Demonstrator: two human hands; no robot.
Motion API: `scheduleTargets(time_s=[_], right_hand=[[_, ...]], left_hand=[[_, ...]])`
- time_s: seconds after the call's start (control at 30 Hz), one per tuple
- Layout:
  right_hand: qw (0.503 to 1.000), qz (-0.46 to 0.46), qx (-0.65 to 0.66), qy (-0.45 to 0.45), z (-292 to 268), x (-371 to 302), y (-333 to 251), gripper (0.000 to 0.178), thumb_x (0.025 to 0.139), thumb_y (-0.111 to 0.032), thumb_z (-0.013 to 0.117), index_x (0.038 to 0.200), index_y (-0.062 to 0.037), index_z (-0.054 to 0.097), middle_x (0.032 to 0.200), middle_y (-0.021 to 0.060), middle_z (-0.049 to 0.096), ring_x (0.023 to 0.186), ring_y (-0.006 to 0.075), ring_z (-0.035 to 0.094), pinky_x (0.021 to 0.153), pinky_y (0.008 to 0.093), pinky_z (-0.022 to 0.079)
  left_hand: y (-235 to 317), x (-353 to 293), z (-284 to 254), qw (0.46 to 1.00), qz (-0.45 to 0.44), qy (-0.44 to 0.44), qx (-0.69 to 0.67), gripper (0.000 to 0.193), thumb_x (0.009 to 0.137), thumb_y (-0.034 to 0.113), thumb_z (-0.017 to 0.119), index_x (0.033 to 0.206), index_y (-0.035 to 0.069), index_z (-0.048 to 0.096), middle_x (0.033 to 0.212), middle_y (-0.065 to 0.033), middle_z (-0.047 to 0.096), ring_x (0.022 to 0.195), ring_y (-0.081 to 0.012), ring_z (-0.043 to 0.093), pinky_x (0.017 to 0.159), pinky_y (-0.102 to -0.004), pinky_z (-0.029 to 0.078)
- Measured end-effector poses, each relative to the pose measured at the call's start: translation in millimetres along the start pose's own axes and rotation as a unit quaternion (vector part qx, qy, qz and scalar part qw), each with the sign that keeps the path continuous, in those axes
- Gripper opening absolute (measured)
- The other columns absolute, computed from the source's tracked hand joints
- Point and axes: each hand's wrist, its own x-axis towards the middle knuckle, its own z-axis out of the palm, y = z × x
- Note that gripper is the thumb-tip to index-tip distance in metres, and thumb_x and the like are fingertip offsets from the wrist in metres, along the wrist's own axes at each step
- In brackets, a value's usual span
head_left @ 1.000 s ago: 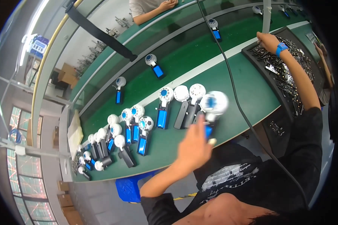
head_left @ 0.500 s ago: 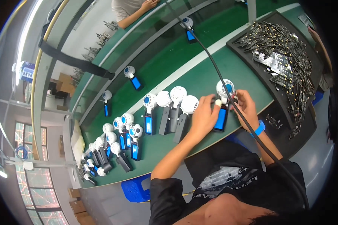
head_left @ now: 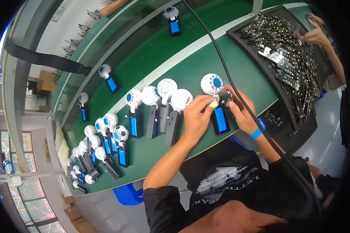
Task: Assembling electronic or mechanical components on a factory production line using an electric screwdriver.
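Note:
In front of me stands a device with a white round head (head_left: 212, 84), blue at its centre, and a black box body with a blue front panel (head_left: 221, 119). My left hand (head_left: 197, 116) is closed at its neck, thumb and finger pinched together. A pale yellowish cover (head_left: 214, 104) sits on one fingertip, and whatever is pinched there is hidden. My right hand (head_left: 242, 112) is closed on a small narrow dark piece (head_left: 229, 94) beside the head. A black cable passes in front of that hand and partly covers it.
Several similar ball-headed devices (head_left: 133, 126) stand or lie to the left on the green table (head_left: 206, 62). Three more stand beyond the pale strip. At right, a black tray (head_left: 237, 42) holds a heap of small circuit boards; another person's hand (head_left: 315, 37) is over it. A black cable (head_left: 221, 58) hangs across.
The view has shifted, so the table things appear further left. My hands stay at the same device, the left one's fingers now pinched lower at its neck. The other person's hand has come over the tray.

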Motion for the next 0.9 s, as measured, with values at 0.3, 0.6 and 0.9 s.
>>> scheduleTargets(time_s=[0.3,0.6,0.9], right_hand=[[0.981,-0.091,-0.171,-0.004,14.9,-10.7,-27.8,0.044,0.091,-0.003,0.062,0.134,0.0028,0.061,0.119,0.0207,0.064,0.098,0.0311,0.067,0.085,0.0363,0.054],[0.980,-0.075,-0.182,-0.013,17.6,-15.9,-27.4,0.047,0.089,0.003,0.059,0.137,0.0030,0.060,0.120,0.0155,0.062,0.084,0.0179,0.058,0.071,0.0270,0.048],[0.962,-0.116,-0.237,-0.065,17.7,-7.8,-31.0,0.048,0.091,0.003,0.055,0.138,0.0051,0.058,0.124,0.0206,0.061,0.104,0.0310,0.064,0.091,0.0354,0.051]], left_hand=[[6.7,-6.9,-0.3,0.990,0.101,-0.008,0.099,0.017,0.082,-0.006,0.073,0.099,-0.001,0.073,0.092,-0.0106,0.071,0.077,-0.0219,0.070,0.066,-0.0303,0.056],[12.8,-10.6,-0.5,0.967,0.158,0.012,0.200,0.020,0.078,-0.006,0.073,0.095,0.002,0.072,0.089,-0.0080,0.069,0.073,-0.0249,0.070,0.061,-0.0341,0.056],[14.8,-10.7,-5.9,0.928,0.233,0.033,0.291,0.010,0.075,0.006,0.070,0.085,0.007,0.068,0.082,-0.0069,0.067,0.070,-0.0240,0.068,0.058,-0.0361,0.054]])
